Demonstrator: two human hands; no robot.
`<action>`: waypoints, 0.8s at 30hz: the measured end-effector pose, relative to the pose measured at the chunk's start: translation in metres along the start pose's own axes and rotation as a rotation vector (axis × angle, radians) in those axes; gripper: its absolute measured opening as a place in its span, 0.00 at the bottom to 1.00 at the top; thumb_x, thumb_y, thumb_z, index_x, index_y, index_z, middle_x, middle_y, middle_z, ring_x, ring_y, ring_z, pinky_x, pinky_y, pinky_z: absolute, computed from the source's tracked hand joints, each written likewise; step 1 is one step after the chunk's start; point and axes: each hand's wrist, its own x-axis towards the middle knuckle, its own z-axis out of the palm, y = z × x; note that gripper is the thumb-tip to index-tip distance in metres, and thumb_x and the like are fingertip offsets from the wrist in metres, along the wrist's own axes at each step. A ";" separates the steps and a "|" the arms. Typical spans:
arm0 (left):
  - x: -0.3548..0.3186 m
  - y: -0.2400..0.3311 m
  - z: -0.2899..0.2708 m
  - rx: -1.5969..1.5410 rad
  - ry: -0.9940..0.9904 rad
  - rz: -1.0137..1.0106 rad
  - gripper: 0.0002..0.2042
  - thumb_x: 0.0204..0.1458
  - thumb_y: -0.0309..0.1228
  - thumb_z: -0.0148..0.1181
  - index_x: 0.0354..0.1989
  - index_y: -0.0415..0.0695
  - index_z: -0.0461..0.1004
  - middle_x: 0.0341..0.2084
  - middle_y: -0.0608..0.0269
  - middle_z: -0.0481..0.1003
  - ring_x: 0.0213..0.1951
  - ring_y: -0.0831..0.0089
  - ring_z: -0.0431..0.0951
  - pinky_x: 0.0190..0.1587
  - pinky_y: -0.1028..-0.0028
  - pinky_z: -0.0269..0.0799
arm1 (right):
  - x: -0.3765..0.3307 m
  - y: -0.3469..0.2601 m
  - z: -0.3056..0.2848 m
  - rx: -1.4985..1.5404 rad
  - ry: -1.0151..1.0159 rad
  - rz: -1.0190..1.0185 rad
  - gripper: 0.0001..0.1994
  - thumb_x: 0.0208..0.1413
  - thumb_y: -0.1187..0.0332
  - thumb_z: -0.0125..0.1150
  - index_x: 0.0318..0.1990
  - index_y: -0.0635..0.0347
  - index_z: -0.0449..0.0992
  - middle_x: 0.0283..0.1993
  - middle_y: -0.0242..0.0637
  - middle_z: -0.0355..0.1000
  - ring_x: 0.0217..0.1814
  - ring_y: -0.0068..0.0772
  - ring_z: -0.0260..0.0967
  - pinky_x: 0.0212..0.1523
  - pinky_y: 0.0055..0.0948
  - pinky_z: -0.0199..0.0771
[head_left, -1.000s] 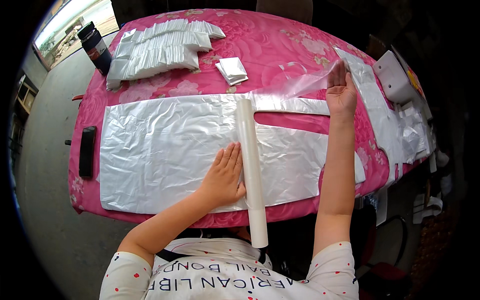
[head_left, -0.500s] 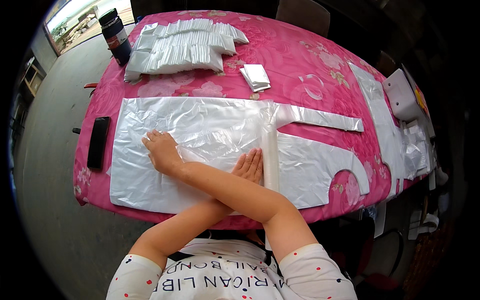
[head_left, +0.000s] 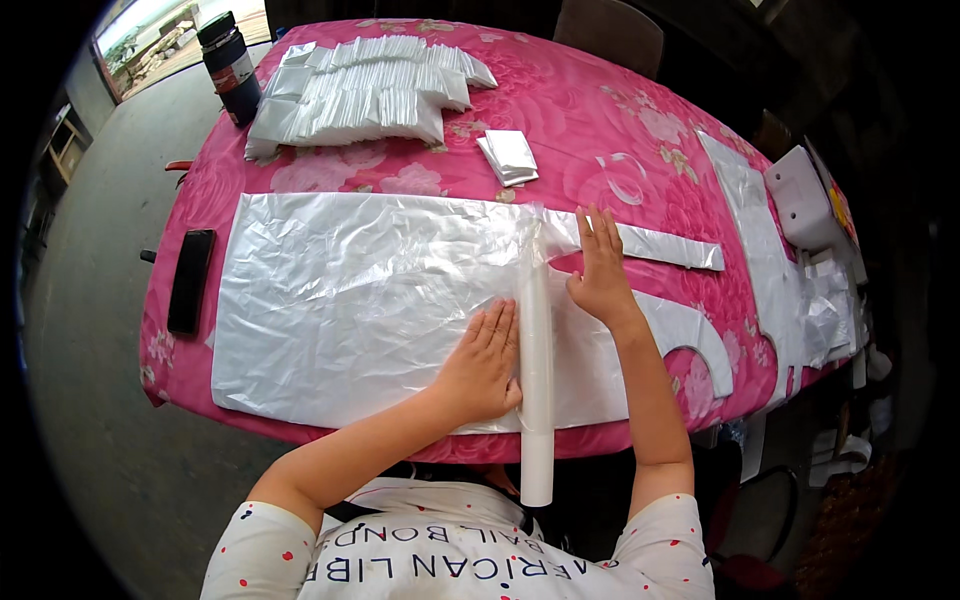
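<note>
A white, shiny plastic sheet (head_left: 350, 310) lies flat on the table, cut like an apron. Its right end has a curved cutout and a long narrow strap (head_left: 680, 249). Across the sheet runs a whitish translucent tube (head_left: 538, 410), its lower end jutting past the table's near edge. My left hand (head_left: 485, 360) rests flat on the plastic just left of the tube, fingers together and stretched out. On the tube's other side my right hand (head_left: 600, 270) is open, fingers stretched over the base of the strap. Neither hand grips anything.
A pink flowered cloth (head_left: 570, 110) covers the table. Folded white plastic packets (head_left: 360, 95) form rows at the back left, with a small stack (head_left: 510, 157) nearby. A dark bottle (head_left: 230, 70) and phone (head_left: 191, 282) stand left; more plastic sheets (head_left: 750, 230) and a white box (head_left: 800, 200) right.
My right hand has moved from the sheet's left part across to the right of the tube, so my arms no longer cross. My left hand stays beside the tube, shifted slightly nearer me.
</note>
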 end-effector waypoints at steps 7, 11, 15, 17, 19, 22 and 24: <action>0.000 -0.002 -0.003 0.060 -0.050 0.000 0.37 0.41 0.41 0.42 0.57 0.22 0.52 0.60 0.33 0.49 0.65 0.47 0.45 0.66 0.58 0.36 | 0.021 0.024 0.050 -0.025 0.200 0.167 0.31 0.43 0.68 0.63 0.57 0.64 0.61 0.58 0.47 0.61 0.64 0.48 0.51 0.63 0.40 0.50; 0.000 -0.001 -0.004 0.043 -0.045 0.001 0.37 0.41 0.40 0.42 0.57 0.22 0.52 0.60 0.33 0.49 0.65 0.48 0.45 0.66 0.58 0.36 | 0.028 0.065 0.045 -0.072 0.424 0.271 0.25 0.43 0.69 0.63 0.51 0.65 0.66 0.50 0.47 0.68 0.56 0.48 0.60 0.58 0.40 0.58; -0.002 -0.001 -0.004 0.048 -0.037 -0.001 0.36 0.41 0.40 0.42 0.57 0.22 0.52 0.60 0.33 0.49 0.65 0.48 0.45 0.66 0.58 0.37 | 0.005 0.139 0.006 0.011 0.433 0.644 0.24 0.48 0.64 0.59 0.52 0.67 0.66 0.50 0.54 0.67 0.53 0.54 0.63 0.54 0.40 0.61; 0.000 0.000 -0.002 0.042 -0.036 0.006 0.36 0.41 0.40 0.42 0.57 0.22 0.52 0.60 0.33 0.49 0.65 0.48 0.45 0.66 0.58 0.37 | -0.023 0.197 -0.019 0.237 0.527 0.859 0.28 0.49 0.57 0.57 0.52 0.70 0.66 0.50 0.57 0.67 0.54 0.51 0.64 0.54 0.36 0.63; 0.001 0.000 0.000 0.046 -0.034 0.010 0.36 0.41 0.40 0.42 0.57 0.22 0.52 0.60 0.33 0.49 0.65 0.48 0.45 0.66 0.59 0.37 | -0.048 0.212 -0.060 0.252 0.459 1.069 0.33 0.47 0.54 0.58 0.55 0.71 0.62 0.54 0.56 0.64 0.57 0.52 0.61 0.57 0.37 0.58; 0.000 -0.002 0.000 0.059 -0.040 0.009 0.37 0.41 0.40 0.42 0.57 0.22 0.52 0.60 0.34 0.49 0.65 0.48 0.45 0.66 0.59 0.37 | -0.075 0.176 -0.064 -0.278 0.494 0.763 0.36 0.46 0.58 0.60 0.60 0.68 0.55 0.60 0.57 0.57 0.63 0.53 0.52 0.62 0.41 0.50; -0.003 -0.003 0.001 0.071 -0.039 0.005 0.37 0.41 0.41 0.42 0.57 0.21 0.51 0.60 0.33 0.49 0.65 0.48 0.45 0.66 0.59 0.36 | -0.087 0.095 -0.063 -0.159 0.400 0.348 0.38 0.45 0.63 0.61 0.63 0.64 0.51 0.64 0.54 0.51 0.67 0.54 0.44 0.65 0.45 0.42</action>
